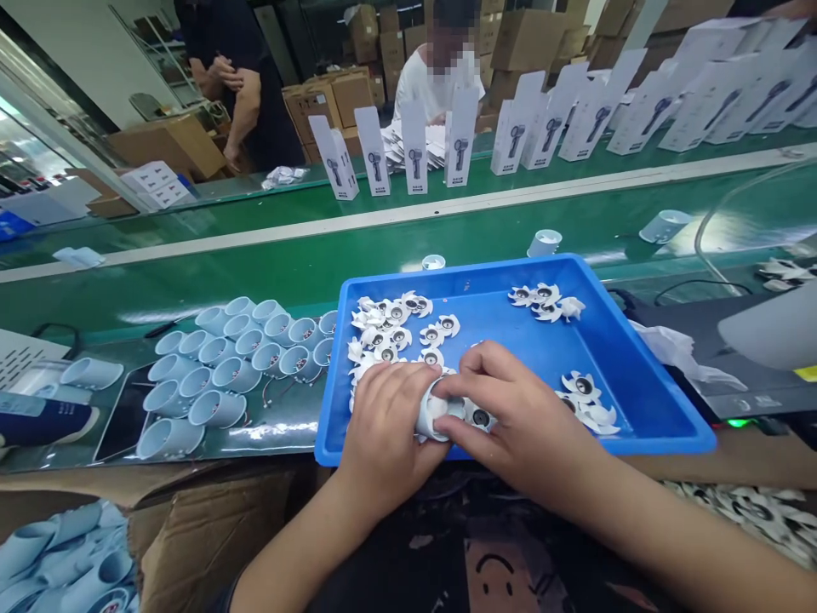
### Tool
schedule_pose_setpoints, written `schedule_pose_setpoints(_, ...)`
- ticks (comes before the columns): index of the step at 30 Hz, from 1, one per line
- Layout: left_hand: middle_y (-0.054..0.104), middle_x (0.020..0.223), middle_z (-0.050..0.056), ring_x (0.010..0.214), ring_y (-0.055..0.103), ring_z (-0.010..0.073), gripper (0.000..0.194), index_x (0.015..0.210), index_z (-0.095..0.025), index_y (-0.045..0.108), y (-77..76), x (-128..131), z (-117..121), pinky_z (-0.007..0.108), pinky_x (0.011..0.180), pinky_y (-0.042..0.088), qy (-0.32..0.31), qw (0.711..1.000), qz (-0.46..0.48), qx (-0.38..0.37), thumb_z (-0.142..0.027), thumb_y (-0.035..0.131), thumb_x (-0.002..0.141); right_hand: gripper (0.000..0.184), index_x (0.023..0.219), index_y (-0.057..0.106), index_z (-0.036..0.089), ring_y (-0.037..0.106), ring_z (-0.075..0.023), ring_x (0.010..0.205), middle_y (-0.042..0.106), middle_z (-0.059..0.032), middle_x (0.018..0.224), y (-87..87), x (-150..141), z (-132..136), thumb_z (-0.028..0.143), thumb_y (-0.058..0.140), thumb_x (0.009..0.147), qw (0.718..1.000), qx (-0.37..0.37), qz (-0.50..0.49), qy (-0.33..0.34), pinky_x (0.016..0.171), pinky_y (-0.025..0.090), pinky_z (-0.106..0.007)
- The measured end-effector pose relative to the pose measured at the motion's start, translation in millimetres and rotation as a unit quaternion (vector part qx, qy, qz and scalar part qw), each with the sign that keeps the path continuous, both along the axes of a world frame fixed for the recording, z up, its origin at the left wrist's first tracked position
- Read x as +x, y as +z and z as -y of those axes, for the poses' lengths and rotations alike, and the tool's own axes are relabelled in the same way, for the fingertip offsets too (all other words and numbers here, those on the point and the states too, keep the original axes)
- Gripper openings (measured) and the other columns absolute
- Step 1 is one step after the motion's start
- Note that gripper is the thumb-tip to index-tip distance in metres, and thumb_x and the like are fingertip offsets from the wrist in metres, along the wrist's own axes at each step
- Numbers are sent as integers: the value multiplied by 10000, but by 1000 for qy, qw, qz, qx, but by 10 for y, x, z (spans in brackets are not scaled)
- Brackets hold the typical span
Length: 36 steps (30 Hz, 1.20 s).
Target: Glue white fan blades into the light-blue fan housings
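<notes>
My left hand (386, 430) is wrapped around a light blue cup-shaped fan housing (425, 417), its open end turned to the right. At that opening, the thumb and index finger of my right hand (520, 409) are closed on a white fan impeller (439, 405), which sits partly inside the housing. My fingers hide much of both parts. Both hands are above the near side of a blue tray (491, 328). Loose white impellers (389, 315) with dark round centres lie in the tray, mostly at its left, with smaller groups at the right.
Several light blue housings (236, 375) with wires stand left of the tray. A box of housings (64, 553) is at lower left, and more impellers (753, 511) lie at lower right. White cartons (414, 149) line the green conveyor (287, 255). Two people are beyond it.
</notes>
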<state>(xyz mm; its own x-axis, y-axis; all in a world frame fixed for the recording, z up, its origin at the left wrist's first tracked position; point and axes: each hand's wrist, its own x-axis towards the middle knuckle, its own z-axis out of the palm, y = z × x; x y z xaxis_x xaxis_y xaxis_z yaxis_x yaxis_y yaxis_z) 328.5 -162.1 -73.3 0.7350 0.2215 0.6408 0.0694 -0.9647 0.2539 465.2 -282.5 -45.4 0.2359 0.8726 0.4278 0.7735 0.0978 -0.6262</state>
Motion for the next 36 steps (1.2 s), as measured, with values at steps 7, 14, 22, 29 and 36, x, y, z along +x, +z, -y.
schedule_pose_setpoints(7,675,1085,111,1032,641,245,348,1224,-181,483,-84,-6,26,436,948,523,-30,998,34,-31,-223,574,890,103,804,715,178,515,-154,750,452,-25,821,-59,-36,-128,96,768,771,999,17,31,24,659,466,-284)
schedule_pose_setpoints(14,667,1109,95,1044,634,243,420,1253,-211,476,3,-162,-44,442,973,505,-18,998,31,-45,-395,626,907,182,1050,728,314,459,-304,1329,399,-51,1493,88,183,181,420,642,928,990,-40,-12,132,1029,493,-512)
schedule_pose_setpoints(22,573,1173,72,1171,552,284,522,1229,-247,622,500,69,-1453,403,1036,436,341,927,-84,-131,-454,753,768,236,1159,680,434,576,-255,1230,521,-5,1412,-261,423,746,473,610,937,997,-34,-68,13,903,576,-332)
schedule_pose_setpoints(29,641,1181,100,1073,627,260,376,1222,-160,589,450,812,-2197,486,941,504,402,863,-220,-212,-365,643,912,213,1091,726,357,582,-239,1226,518,-22,1414,-487,355,832,446,623,927,995,-53,-78,-32,940,555,-271)
schedule_pose_setpoints(36,598,1265,105,1106,611,250,356,1232,-162,586,555,510,-2305,470,928,528,351,874,-278,-189,-354,620,935,272,1166,709,322,605,-264,1187,504,-62,1426,-701,580,1167,371,641,907,997,-23,-45,-54,961,555,-321)
